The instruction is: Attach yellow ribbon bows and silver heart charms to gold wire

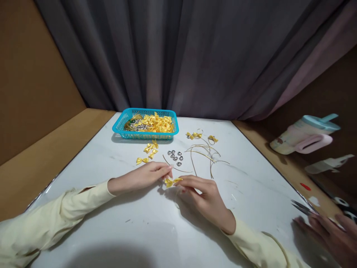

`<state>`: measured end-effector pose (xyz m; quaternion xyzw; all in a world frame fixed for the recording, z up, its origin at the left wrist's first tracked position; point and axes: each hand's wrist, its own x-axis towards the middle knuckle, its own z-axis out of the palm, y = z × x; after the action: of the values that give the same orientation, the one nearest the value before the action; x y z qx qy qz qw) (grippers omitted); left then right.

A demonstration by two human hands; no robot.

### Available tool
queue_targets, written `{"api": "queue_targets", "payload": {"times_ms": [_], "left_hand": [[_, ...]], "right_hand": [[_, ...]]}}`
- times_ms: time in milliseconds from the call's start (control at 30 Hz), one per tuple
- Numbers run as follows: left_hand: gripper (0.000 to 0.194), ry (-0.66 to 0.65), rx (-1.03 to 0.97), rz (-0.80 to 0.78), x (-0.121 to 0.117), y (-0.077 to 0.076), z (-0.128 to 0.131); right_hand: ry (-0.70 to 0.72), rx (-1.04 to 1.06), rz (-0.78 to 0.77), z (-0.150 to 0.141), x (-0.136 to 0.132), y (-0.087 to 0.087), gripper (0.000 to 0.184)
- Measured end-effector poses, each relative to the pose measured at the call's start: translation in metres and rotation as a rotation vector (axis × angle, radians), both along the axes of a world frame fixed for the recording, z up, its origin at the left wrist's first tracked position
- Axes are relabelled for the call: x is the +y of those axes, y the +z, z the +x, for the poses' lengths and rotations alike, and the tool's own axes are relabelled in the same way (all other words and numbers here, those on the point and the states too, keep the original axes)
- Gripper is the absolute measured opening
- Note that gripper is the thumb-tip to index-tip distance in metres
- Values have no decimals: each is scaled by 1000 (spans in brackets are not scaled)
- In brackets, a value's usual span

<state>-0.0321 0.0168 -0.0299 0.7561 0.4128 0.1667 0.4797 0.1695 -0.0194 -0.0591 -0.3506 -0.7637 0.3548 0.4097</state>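
A small yellow ribbon bow [172, 182] is held just above the white table, between my two hands. My left hand [152, 174] closes its thumb and fingertips at the bow's left side. From the right, my right hand [205, 195] pinches the bow's other end. A thin pale cord loops down below the bow by my right fingers. Just beyond lie several silver heart-shaped beads [175, 156] and one short cord [178, 169]. Loose yellow bows [150, 149] rest beyond my left hand. Thin gold cords [205, 150] lie tangled farther right.
A blue basket [145, 137] of bows, beads and cords stands at the back left. Finished-looking bow rings [212, 139] lie at the back right. Another person's hand [326, 236] is at the right edge beside scissors-like blades [302, 207]. A tumbler [304, 134] stands off the table's right side.
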Motion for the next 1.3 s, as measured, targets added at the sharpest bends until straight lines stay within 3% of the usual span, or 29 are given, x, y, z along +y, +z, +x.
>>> {"api": "queue_targets", "payload": {"times_ms": [133, 267, 400, 600, 800, 1000, 1100, 1300], "left_hand": [[35, -39, -192, -13, -14, -1, 6], [31, 113, -263, -143, -24, -14, 13], [33, 199, -284, -300, -22, -18, 15], [29, 243, -379, -473, -19, -9, 10], [21, 196, -434, -564, -20, -1, 6], [26, 238, -471, -669, -20, 7, 7], [25, 276, -467, -678, -23, 10, 6], [24, 354, -461, -707, -26, 10, 7]], "right_hand": [[-89, 246, -469, -4, 1, 13, 16], [-81, 326, -588, -6, 0, 13, 17], [-89, 316, -586, -5, -2, 8, 16], [-70, 319, -606, -3, -2, 12, 15], [-99, 304, -575, 0, -2, 16, 16], [-185, 343, -362, 4, -6, 19, 10], [-146, 342, -305, 6, -10, 22, 12], [-83, 128, -332, 4, -17, 26, 15]]}}
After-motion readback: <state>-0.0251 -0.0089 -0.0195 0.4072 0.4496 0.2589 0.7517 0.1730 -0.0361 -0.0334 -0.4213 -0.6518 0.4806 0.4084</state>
